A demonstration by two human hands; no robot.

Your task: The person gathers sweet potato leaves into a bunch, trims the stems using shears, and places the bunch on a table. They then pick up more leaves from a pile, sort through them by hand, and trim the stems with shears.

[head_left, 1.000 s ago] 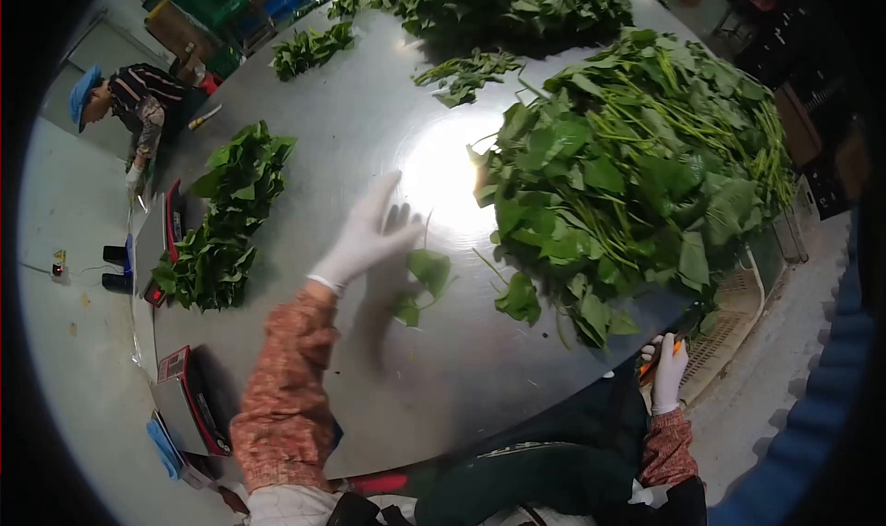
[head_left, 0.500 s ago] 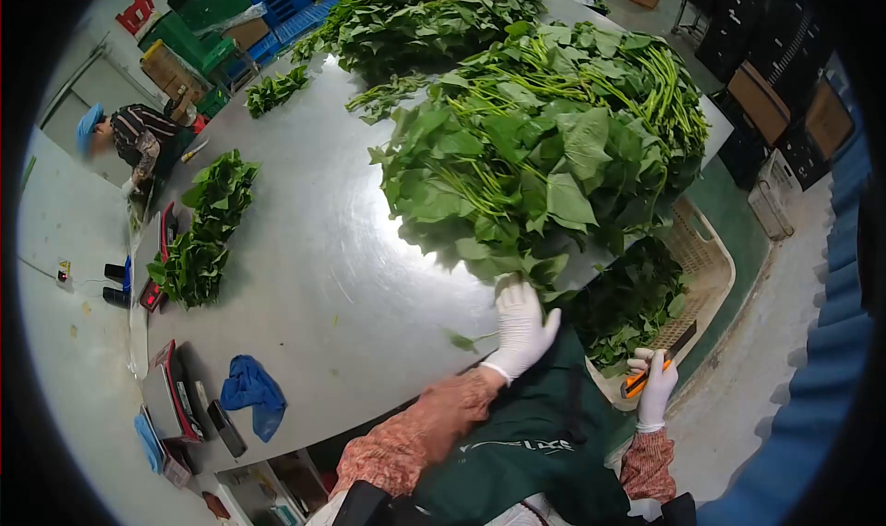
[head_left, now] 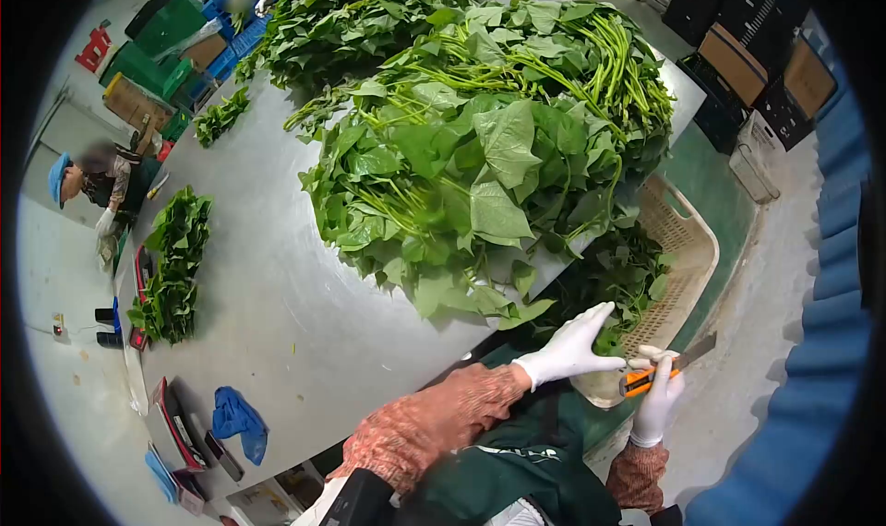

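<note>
My left hand (head_left: 574, 349), in a white glove, reaches over the table's near edge toward the beige crate (head_left: 694, 220). Its thumb and fingers are apart, with nothing visible between them. Loose green leaves (head_left: 637, 272) lie in the crate just beyond it. Wrapped in my gloved right hand (head_left: 657, 401) is an orange utility knife (head_left: 637, 382), its blade out and angled up to the right. A large heap of leafy green stems (head_left: 489, 148) covers the right part of the metal table (head_left: 305, 341), beyond my left hand.
More greens (head_left: 341, 28) are piled at the far end, and bundles of leaves (head_left: 175, 268) line the left side. A blue cloth (head_left: 238, 423) lies near red-edged scales (head_left: 175, 424). One person (head_left: 101, 189) stands at the left; another's hand (head_left: 265, 2) shows at the far end.
My left hand has left the heap's near edge and moved right toward the crate, its fingers spreading. The knife stays in my right hand. The view has shifted, and another person's hand appears at the far end.
</note>
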